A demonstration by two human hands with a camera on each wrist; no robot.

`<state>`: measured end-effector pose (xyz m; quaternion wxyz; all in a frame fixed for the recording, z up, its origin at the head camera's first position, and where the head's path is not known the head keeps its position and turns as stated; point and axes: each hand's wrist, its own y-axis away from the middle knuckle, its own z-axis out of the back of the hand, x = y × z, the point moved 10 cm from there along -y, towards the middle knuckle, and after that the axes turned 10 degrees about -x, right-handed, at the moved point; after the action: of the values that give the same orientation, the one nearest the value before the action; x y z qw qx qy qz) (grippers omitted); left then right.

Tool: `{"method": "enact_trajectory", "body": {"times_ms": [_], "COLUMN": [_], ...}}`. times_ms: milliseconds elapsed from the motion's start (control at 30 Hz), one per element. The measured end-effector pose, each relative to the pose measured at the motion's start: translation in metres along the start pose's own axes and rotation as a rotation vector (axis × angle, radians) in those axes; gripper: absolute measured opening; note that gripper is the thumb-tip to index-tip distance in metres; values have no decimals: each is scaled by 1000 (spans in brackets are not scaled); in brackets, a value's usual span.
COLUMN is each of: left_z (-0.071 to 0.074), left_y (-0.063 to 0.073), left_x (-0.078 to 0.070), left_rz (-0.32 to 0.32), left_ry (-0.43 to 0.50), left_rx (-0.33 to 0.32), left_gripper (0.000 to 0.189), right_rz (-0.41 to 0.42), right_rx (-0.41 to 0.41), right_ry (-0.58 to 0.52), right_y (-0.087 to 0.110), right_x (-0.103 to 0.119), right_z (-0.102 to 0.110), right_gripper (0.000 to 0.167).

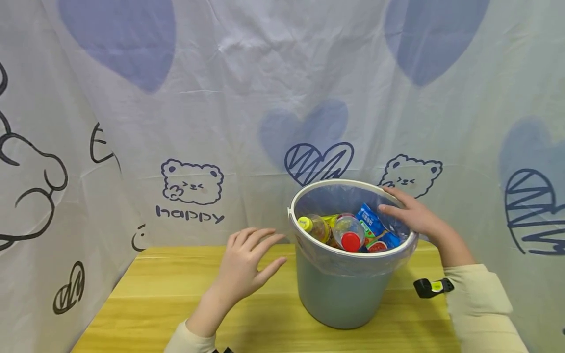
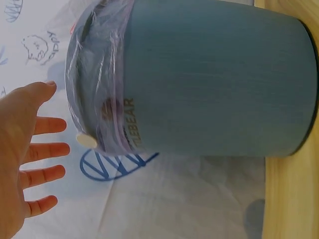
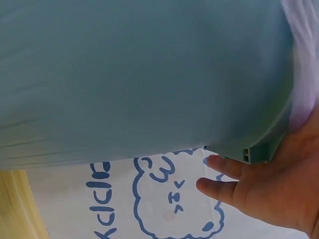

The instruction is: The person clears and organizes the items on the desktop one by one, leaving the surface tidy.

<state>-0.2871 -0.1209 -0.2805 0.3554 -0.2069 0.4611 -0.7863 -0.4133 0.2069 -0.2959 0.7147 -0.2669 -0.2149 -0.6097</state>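
A grey-blue trash can (image 1: 342, 289) with a white rim and clear liner stands on the wooden table. Inside lie a yellow-capped bottle (image 1: 319, 228), a red-capped clear bottle (image 1: 348, 229) and a blue snack packet (image 1: 372, 220). My right hand (image 1: 412, 213) rests at the right side of the rim, thumb over the inner side; its fingers lie fairly straight beside the handle bracket (image 3: 249, 152). Left of the can, my left hand (image 1: 244, 262) hangs apart from it, fingers spread and empty. In the left wrist view, a round button (image 2: 86, 140) shows on the rim.
The yellowish wooden table (image 1: 176, 294) extends left of the can. A pale cloth (image 1: 247, 122) printed with hearts and bears hangs behind and at both sides. A black strap end (image 1: 432, 287) sticks out from the right sleeve.
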Motion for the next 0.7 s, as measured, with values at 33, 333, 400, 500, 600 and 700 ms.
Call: {"method": "enact_trajectory", "body": {"times_ms": [33,333,400,500,600,700], "left_z": [0,0,0,0,2,6], "left_y": [3,40,47,57,66,76], "left_x": [2,21,27,35,45,56], "left_rz": [12,137,169,203,244,282], "left_ry": [-3,-37,-54,-82,-113,-148], "left_rx": [6,20,25,31,34,42], "left_gripper": [46,44,45,46,47,47], "right_rz": [-5,-15,-14,-11,-30,-32], "right_rx": [1,-38,-54,-85,-120,-164], "right_ry": [-4,-54,-62,-71,-74,-69], "right_y": [0,13,18,26,34,44], "right_x": [-1,-9,-13,-23,-36,-51], "right_z": [0,15,19,29,37,43], "right_gripper": [79,73,72,70,69,68]}}
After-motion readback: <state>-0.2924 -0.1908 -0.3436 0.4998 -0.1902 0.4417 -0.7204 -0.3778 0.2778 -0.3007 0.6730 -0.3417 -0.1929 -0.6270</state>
